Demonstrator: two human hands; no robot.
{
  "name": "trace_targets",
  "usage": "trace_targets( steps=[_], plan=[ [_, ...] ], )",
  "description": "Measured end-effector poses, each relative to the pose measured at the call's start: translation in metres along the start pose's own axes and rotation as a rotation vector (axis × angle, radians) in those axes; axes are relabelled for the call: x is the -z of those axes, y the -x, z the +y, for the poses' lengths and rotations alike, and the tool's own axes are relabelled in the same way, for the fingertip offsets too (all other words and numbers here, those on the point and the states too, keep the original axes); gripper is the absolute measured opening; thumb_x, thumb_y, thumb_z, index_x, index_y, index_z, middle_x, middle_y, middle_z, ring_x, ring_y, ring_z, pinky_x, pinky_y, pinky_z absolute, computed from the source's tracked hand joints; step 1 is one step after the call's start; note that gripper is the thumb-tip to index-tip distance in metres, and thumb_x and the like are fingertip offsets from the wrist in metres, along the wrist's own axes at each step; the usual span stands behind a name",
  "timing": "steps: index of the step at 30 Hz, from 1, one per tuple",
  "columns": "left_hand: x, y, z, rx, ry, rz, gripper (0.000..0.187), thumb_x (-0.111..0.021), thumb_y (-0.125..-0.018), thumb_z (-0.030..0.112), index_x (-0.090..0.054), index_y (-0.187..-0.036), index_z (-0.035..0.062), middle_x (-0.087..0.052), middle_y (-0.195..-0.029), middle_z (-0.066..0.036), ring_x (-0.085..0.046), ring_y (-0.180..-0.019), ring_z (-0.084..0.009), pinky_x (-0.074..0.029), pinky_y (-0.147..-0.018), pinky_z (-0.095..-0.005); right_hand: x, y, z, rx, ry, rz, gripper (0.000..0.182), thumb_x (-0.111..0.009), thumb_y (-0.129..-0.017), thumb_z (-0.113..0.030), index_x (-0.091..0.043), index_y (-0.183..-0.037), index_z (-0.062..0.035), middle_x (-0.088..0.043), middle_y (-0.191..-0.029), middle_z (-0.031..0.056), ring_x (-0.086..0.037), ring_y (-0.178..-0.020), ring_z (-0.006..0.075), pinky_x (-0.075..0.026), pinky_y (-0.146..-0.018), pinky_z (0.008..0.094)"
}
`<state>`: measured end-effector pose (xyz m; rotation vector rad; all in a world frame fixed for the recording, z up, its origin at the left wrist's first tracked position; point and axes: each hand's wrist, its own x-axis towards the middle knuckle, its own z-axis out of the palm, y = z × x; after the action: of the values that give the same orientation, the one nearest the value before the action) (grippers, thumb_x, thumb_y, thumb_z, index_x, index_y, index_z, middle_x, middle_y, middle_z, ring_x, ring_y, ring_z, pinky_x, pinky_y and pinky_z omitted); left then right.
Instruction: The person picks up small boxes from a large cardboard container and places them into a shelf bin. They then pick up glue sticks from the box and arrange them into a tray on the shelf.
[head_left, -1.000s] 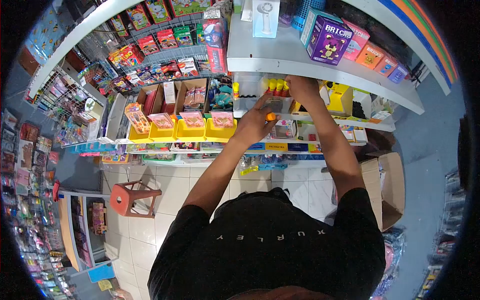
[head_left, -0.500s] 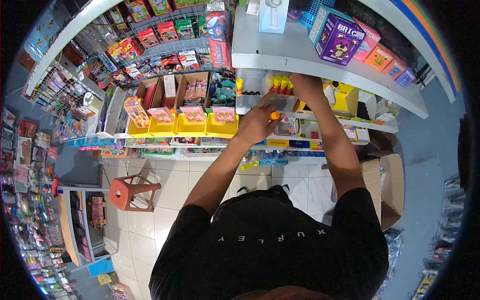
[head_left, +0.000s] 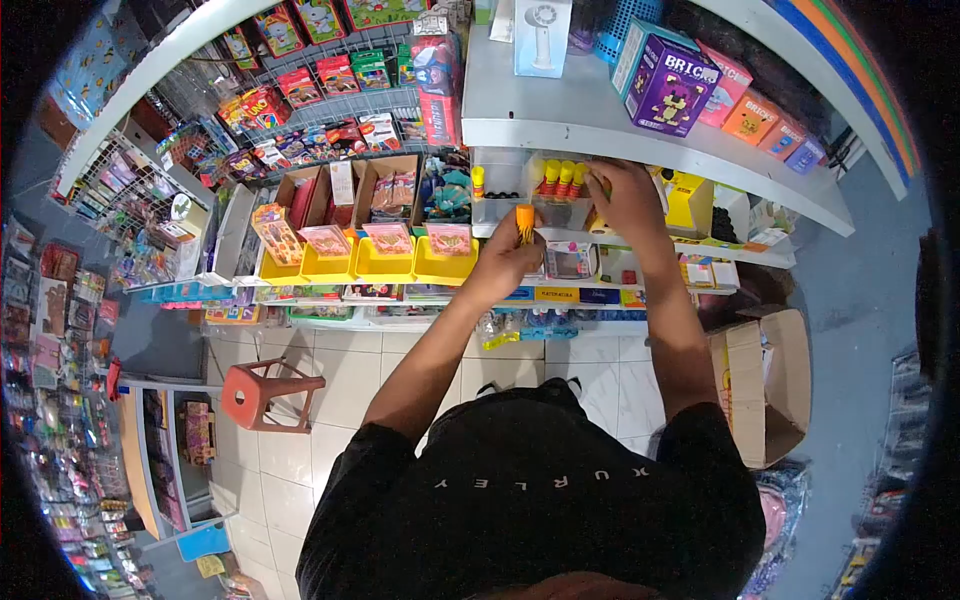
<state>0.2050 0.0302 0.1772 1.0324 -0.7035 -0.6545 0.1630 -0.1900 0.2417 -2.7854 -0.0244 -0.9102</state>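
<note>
In my left hand [head_left: 508, 265] an orange glue stick [head_left: 525, 224] with dark markings stands upright, gripped near its lower end. Just beyond it, a clear plastic bin [head_left: 560, 212] holds several red glue sticks [head_left: 565, 180] with yellow caps. My right hand [head_left: 632, 207] is at the bin's right side, its fingers bent inward. A small dark object seems to be between those fingers, but I cannot make it out. One more yellow-capped stick [head_left: 478, 182] stands in the left compartment, near small black items.
A white shelf [head_left: 560, 130] overhangs the bins, carrying boxed brick sets [head_left: 668, 85] and a fan box [head_left: 542, 38]. Yellow trays [head_left: 385, 265] line the left side. A red stool [head_left: 265, 393] and an open cardboard box [head_left: 775, 385] are on the floor.
My left hand has drawn back slightly from the bin, raising the orange glue stick upright. My right hand has come out from under the shelf toward me.
</note>
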Motion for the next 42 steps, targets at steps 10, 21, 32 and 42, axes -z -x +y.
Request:
trace_targets(
  steps=[10,21,32,42],
  plan=[
    [-0.001,0.011,-0.003,0.103,0.310,-0.117,0.051,-0.045,-0.070,-0.004,-0.030,-0.116,0.0076,-0.045,-0.083,-0.010,-0.041,-0.059,-0.0157,-0.037,-0.057,-0.0280,0.003,0.034,-0.057,-0.002,-0.907,-0.293,0.031,-0.071,-0.086,-0.015,-0.068,-0.115,-0.0054,-0.067,-0.088,0.0014,-0.056,-0.068,0.0048,-0.045,-0.058,0.0227],
    [0.009,0.027,-0.010,0.052,-0.024,-0.062,0.028,-0.050,-0.093,0.000,-0.037,-0.117,0.0054,-0.051,-0.095,-0.007,-0.046,-0.065,-0.0082,-0.039,-0.058,-0.0234,-0.001,0.037,-0.054,-0.244,-0.902,-0.310,0.023,-0.072,-0.086,-0.017,-0.069,-0.101,0.0002,-0.067,-0.082,0.0039,-0.060,-0.070,0.0065,-0.049,-0.063,0.0237],
    [0.016,0.034,-0.012,0.015,-0.097,0.049,0.035,-0.056,-0.095,0.009,-0.046,-0.128,0.0017,-0.061,-0.098,-0.005,-0.047,-0.065,-0.0053,-0.041,-0.061,-0.0205,-0.034,0.036,-0.038,-0.420,-1.109,-0.325,0.027,-0.071,-0.089,-0.020,-0.065,-0.097,0.0046,-0.068,-0.080,0.0065,-0.063,-0.070,0.0088,-0.052,-0.062,0.0229],
    [0.018,0.035,-0.022,0.059,-0.203,0.007,0.036,-0.058,-0.095,0.011,-0.049,-0.129,0.0027,-0.066,-0.100,-0.005,-0.051,-0.065,-0.0055,-0.044,-0.061,-0.0216,-0.027,0.045,-0.028,-0.400,-1.004,-0.298,0.023,-0.071,-0.088,-0.015,-0.065,-0.096,0.0053,-0.068,-0.081,0.0067,-0.064,-0.070,0.0092,-0.052,-0.062,0.0224]
  ],
)
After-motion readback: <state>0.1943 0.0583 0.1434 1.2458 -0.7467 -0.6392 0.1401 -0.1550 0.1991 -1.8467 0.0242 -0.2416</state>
